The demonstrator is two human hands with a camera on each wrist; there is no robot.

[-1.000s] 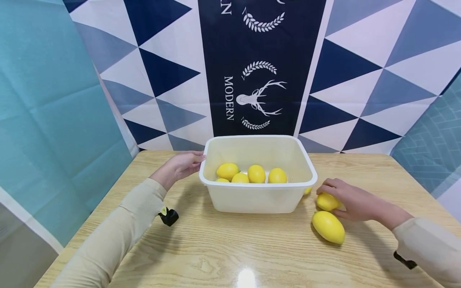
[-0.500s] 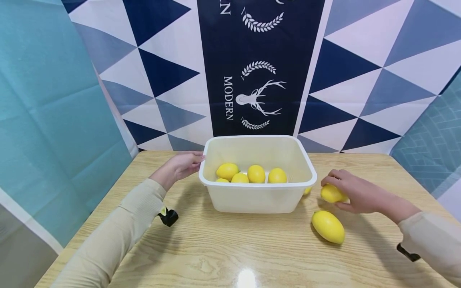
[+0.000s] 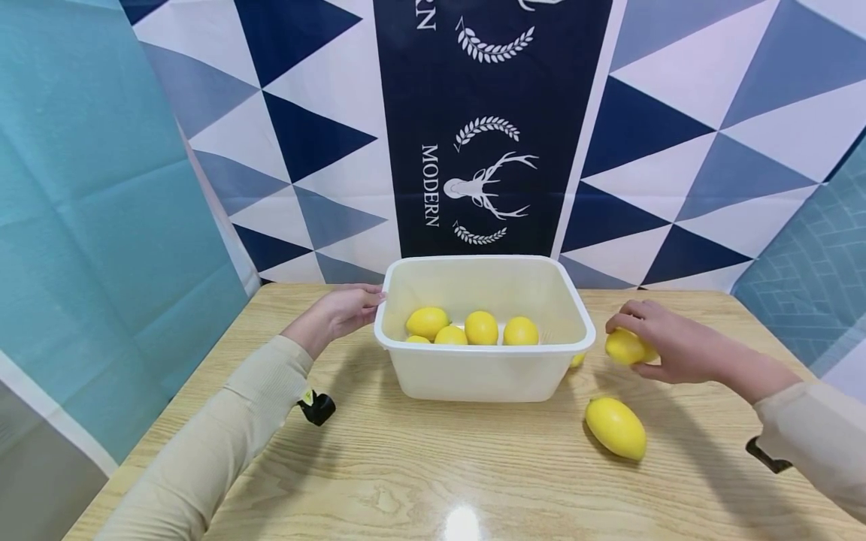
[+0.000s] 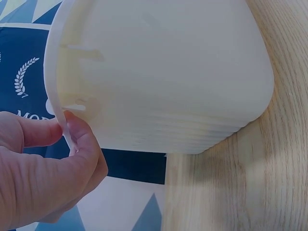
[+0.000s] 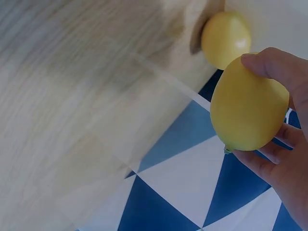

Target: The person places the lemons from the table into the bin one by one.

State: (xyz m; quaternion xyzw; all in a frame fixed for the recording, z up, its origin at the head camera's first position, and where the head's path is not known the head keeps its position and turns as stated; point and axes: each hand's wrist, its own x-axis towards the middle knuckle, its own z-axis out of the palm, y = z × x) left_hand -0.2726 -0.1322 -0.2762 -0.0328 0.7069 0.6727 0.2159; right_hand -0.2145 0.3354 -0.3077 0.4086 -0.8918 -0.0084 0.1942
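Note:
A white plastic tub (image 3: 473, 376) stands on the table with several lemons (image 3: 482, 328) inside. My left hand (image 3: 346, 309) pinches the tub's rim at its left side; in the left wrist view the thumb and fingers (image 4: 86, 144) close over that rim. To the right of the tub, my right hand (image 3: 676, 346) holds a lemon (image 3: 626, 347) above the table. The right wrist view shows this held lemon (image 5: 248, 106) between thumb and fingers, its green stem tip visible. Below it on the table lies another lemon (image 3: 616, 428).
One more lemon (image 3: 577, 359) sits by the tub's right side, mostly hidden behind it. The wooden table (image 3: 406, 481) ends at a patterned cloth backdrop (image 3: 325, 135). A teal cloth (image 3: 101, 188) hangs at the left.
My right hand has lifted the lemon off the table, moving up and slightly right, away from the lemon lying below it. The left hand and tub have stayed put.

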